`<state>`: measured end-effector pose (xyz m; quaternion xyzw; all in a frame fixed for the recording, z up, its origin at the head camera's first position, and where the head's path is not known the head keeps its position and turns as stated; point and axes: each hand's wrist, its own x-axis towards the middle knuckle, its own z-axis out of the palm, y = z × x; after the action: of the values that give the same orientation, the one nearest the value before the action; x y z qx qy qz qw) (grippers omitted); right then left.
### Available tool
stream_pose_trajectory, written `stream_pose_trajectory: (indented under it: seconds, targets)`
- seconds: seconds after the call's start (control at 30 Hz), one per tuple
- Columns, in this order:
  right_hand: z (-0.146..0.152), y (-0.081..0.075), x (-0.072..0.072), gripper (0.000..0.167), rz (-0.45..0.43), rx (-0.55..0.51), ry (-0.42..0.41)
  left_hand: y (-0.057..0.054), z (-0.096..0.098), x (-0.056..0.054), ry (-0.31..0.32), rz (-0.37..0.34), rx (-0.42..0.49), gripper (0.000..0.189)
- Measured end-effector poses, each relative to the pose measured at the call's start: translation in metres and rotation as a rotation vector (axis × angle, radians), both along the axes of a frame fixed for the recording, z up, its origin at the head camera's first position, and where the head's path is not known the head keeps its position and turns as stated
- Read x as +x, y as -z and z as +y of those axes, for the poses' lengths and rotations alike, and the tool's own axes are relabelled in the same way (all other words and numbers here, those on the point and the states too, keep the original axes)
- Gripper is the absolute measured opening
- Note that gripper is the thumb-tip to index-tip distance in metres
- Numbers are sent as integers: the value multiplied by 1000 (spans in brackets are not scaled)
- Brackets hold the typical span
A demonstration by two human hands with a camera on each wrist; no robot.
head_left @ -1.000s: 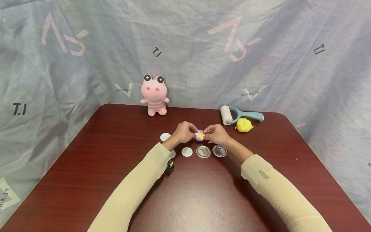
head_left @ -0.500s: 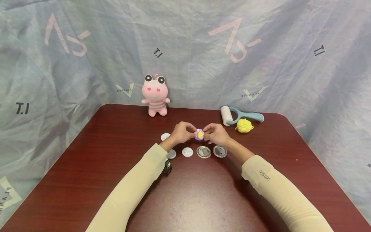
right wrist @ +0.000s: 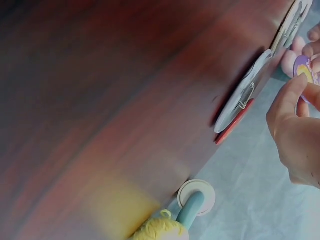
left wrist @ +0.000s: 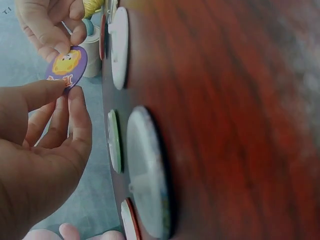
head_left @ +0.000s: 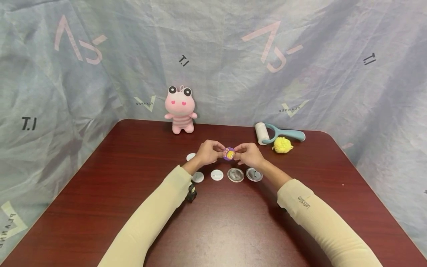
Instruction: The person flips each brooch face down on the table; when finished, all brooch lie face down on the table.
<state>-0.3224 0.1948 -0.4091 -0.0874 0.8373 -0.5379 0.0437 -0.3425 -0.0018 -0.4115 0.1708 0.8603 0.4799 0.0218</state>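
Both hands hold a round purple pin badge (head_left: 229, 154) with a yellow cartoon figure, raised a little above the table. My left hand (head_left: 208, 152) pinches its left edge between thumb and fingers. On the opposite edge, my right hand (head_left: 250, 154) pinches it the same way. In the left wrist view the printed face of the badge (left wrist: 67, 65) shows between the two hands. Below the hands lie several badges with their backs up: a white one (head_left: 217, 175), a grey one (head_left: 198, 177) and two silver ones, including this silver badge (head_left: 235, 175). My left hand partly hides another white badge (head_left: 191, 157).
A pink plush toy (head_left: 181, 111) sits at the back of the table (head_left: 213, 222), against the grey curtain. Back right lie a lint roller (head_left: 280, 133) with a blue handle and a yellow yarn ball (head_left: 282, 145).
The purple badge has risen slightly and its tilt has changed, so the glare on its face is gone. Both hands keep their pinch. The head view has shifted a little.
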Motion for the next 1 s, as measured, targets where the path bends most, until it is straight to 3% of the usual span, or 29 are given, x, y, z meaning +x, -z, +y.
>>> stream_pose_trajectory:
  seconds: [0.4,0.6,0.8,1.0]
  targets:
    - [0,0,1,16,-19,-30,-2,1,-3,-1,53,-87,81,9]
    - [1,0,1,16,-33,59,32,3,-2,-2,63,-139,148,13]
    - [3,-1,0,20,-64,93,36,3,-3,-3,47,-177,142,16]
    - [3,-1,0,22,-124,112,26,3,-5,-3,10,-120,79,16]
